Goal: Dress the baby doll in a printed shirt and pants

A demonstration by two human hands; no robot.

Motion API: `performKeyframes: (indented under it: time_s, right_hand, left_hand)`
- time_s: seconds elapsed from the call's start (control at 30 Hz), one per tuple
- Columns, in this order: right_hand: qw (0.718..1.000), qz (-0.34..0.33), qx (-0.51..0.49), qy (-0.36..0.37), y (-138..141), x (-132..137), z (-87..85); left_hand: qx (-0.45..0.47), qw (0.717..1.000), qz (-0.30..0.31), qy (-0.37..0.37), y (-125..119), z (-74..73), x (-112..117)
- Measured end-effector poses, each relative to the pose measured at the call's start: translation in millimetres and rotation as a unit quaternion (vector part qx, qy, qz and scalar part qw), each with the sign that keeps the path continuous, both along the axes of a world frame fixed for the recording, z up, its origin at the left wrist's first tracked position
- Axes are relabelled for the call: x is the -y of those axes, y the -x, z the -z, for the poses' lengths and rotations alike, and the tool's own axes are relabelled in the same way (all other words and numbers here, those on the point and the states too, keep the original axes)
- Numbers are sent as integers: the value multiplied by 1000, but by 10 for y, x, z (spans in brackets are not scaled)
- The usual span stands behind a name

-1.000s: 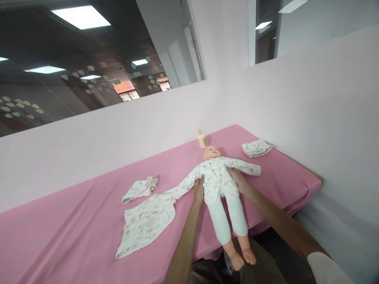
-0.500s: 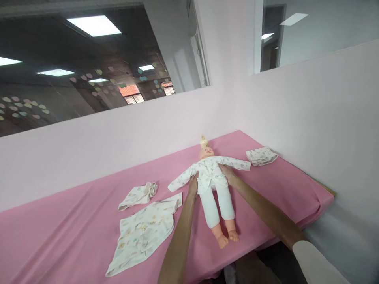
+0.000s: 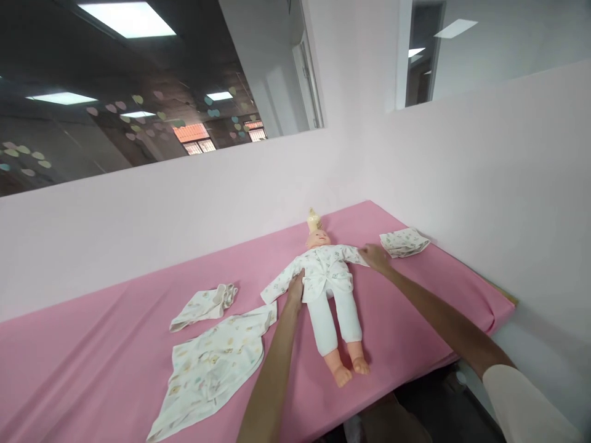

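Observation:
A baby doll (image 3: pixel 318 237) lies on its back, in a white patterned baby shirt (image 3: pixel 325 268) and white trousers (image 3: pixel 324 325), with bare feet toward me. My left hand (image 3: pixel 296 287) is closed at the shirt's side, below the armpit on the left; its fingertips are partly hidden. Over at the sleeve on the right, my right hand (image 3: pixel 375 257) has its fingers curled round the cuff end, which it covers. The other sleeve (image 3: pixel 280 283) lies stretched out flat on the table.
On the pink-covered table (image 3: pixel 111 344), a spread patterned garment (image 3: pixel 215 363) and a smaller bunched one (image 3: pixel 203 306) lie to the left. A folded patterned cloth (image 3: pixel 404 242) sits at the right, near the wall. A pale yellow bottle-like object (image 3: pixel 314 220) stands behind the doll's head.
My right hand has moved from the shirt's side outward to the sleeve end on the right. My left hand stays at the shirt's side. The view has shifted slightly.

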State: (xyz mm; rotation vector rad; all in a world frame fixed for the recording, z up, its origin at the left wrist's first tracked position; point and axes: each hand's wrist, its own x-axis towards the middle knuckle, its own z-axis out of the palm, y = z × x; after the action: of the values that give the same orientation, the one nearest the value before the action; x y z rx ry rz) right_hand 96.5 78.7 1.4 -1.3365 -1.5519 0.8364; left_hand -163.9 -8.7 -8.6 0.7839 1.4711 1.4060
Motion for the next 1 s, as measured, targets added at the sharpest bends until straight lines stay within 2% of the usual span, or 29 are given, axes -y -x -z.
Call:
performKeyframes:
  time_s: [0.1, 0.2, 0.3, 0.37, 0.4, 0.43, 0.5, 0.6, 0.7, 0.77, 0.83, 0.9, 1.0]
  right_hand:
    - [991, 86, 106, 2, -429, -95, -100]
    - [978, 130, 161, 10, -685, -77, -157]
    - [973, 152, 176, 12, -745, -1, -288]
    - [971, 162, 174, -1, -698, 110, -482]
    - [975, 158, 154, -11, -655, 202, -613]
    - [980, 150, 132, -24, -601, 324, -763]
    - [995, 78, -38, -50, -475, 660, -1101]
    - [968, -67, -227, -88, -303, 1303, -1623]
    - [930, -175, -307, -106, -252, 1875, -2034]
    - [920, -185, -324, -124, -304, 2108, -2198]
    - [915, -155, -341, -149, -416, 2204, -2258]
    - [909, -102, -366, -170, -566, 2191, -2207]
    - [908, -22, -385, -164, -793, 2080, -1919]
  left_hand:
    - [-1, 1000, -12, 27, 18, -2, 51]
    - [-8, 999, -12, 42, 56, -48, 208]
    - [-81, 995, -58, 32, 37, -184, 492]
    - [-154, 985, -81, -3, -65, -325, 702]
    - [-175, 982, -67, -24, -151, -405, 795]
    - [-185, 981, -32, -48, -257, -490, 875]
    - [-198, 974, 53, -101, -519, -663, 984]
    - [-214, 949, 152, -175, -935, -885, 1053]
    - [-237, 929, 186, -215, -1215, -1005, 1123]
    - [-236, 932, 168, -218, -1266, -1019, 1225]
    - [-229, 942, 135, -205, -1204, -989, 1369]
    - [-223, 951, 118, -180, -1061, -936, 1539]
    - [-195, 966, 118, -123, -801, -878, 1806]
